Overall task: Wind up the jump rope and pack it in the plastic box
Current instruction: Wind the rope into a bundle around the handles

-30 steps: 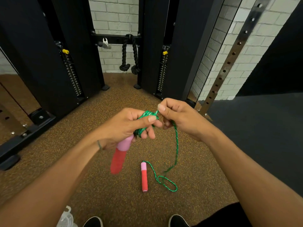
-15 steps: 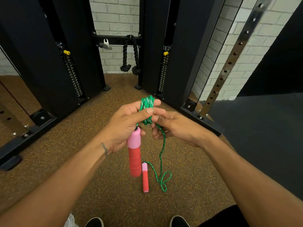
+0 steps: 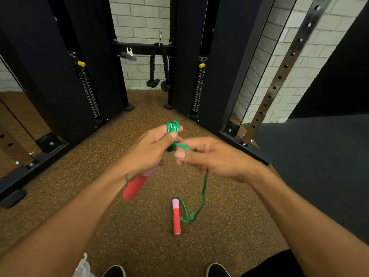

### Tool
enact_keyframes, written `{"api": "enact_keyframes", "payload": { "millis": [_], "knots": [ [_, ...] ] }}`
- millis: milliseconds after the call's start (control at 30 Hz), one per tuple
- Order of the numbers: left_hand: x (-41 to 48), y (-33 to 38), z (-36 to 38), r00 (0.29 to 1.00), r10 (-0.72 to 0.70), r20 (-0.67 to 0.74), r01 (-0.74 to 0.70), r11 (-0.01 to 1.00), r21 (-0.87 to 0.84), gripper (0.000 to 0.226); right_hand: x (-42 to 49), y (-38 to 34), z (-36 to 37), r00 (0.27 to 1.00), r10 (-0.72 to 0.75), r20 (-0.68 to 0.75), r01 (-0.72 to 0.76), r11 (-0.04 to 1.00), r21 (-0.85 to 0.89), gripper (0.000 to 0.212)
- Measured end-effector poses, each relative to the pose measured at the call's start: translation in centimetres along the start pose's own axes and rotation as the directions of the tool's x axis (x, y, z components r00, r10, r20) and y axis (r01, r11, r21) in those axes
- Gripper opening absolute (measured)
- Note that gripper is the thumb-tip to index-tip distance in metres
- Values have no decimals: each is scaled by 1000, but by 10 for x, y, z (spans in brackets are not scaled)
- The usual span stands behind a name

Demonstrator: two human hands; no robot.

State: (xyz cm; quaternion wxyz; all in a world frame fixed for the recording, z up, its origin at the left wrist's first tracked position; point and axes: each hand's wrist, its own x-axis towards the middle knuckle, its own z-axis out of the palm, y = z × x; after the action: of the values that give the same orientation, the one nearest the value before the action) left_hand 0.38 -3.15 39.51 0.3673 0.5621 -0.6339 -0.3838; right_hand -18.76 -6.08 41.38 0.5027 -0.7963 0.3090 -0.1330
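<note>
Head view, looking down: both bare hands meet over the middle of the frame above a speckled brown floor (image 3: 65, 196). The left hand (image 3: 148, 151) is clenched around one handle (image 3: 135, 184) of the jump rope, whose red grip and pink collar stick out below the palm toward 7 o'clock, blurred. Its fingers also carry a bundle of wound coils (image 3: 172, 127) of the green rope, which rises above the knuckles at 12 o'clock of the hand.

At 3 o'clock of the left hand, almost touching it, the right hand (image 3: 209, 156) pinches the free run of the rope (image 3: 203, 188) between thumb and fingers; a short length bridges the two hands. From under the right hand the cord drops toward 6 o'clock, makes a small tangled loop on the floor, and ends at the second handle (image 3: 176, 216). That handle lies flat on the floor, well below the hands, pink end pointing to 12 o'clock and red end to 6 o'clock.

At the bottom edge, two dark shoes (image 3: 113, 271) show at 6 o'clock, and a bit of clear plastic (image 3: 82, 267) sits at 7 o'clock, too cropped to tell what it is. Black machine uprights (image 3: 60, 76) stand at 10 and 1 o'clock, with a black knotted rope attachment (image 3: 158, 68) hanging at 12 o'clock against a white brick wall (image 3: 139, 21).
</note>
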Motion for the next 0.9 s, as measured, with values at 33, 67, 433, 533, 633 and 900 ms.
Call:
{"api": "enact_keyframes", "payload": {
  "millis": [33, 67, 433, 533, 633, 900],
  "knots": [
    [-1, 0, 1, 1000, -8, 25, 8, 1000, 30, 24, -2, -4, -5, 997, -42, -58, 44, 999, 24, 21],
    [-2, 2, 3, 998, -24, 61, 23, 1000, 15, 23, -3, -8, -8, 990, -71, -124, 78, 995, 53, 21],
    [-7, 15, 8, 952, 47, 302, 92, 898, -429, 35, 11, 19, -18, 933, -36, -358, 86, 988, 127, 21],
    [-6, 16, 11, 973, 50, 226, 58, 893, -447, 37, 13, 27, -18, 935, 37, -352, 20, 987, 158, 25],
    [-4, 16, 13, 987, 40, 159, 33, 901, -432, 35, 13, 28, -17, 940, 58, -336, 10, 981, 196, 26],
    [-5, 16, 12, 986, 36, 161, 49, 868, -493, 32, 14, 38, -14, 944, 191, -268, -129, 964, 232, 22]
  ]
}}
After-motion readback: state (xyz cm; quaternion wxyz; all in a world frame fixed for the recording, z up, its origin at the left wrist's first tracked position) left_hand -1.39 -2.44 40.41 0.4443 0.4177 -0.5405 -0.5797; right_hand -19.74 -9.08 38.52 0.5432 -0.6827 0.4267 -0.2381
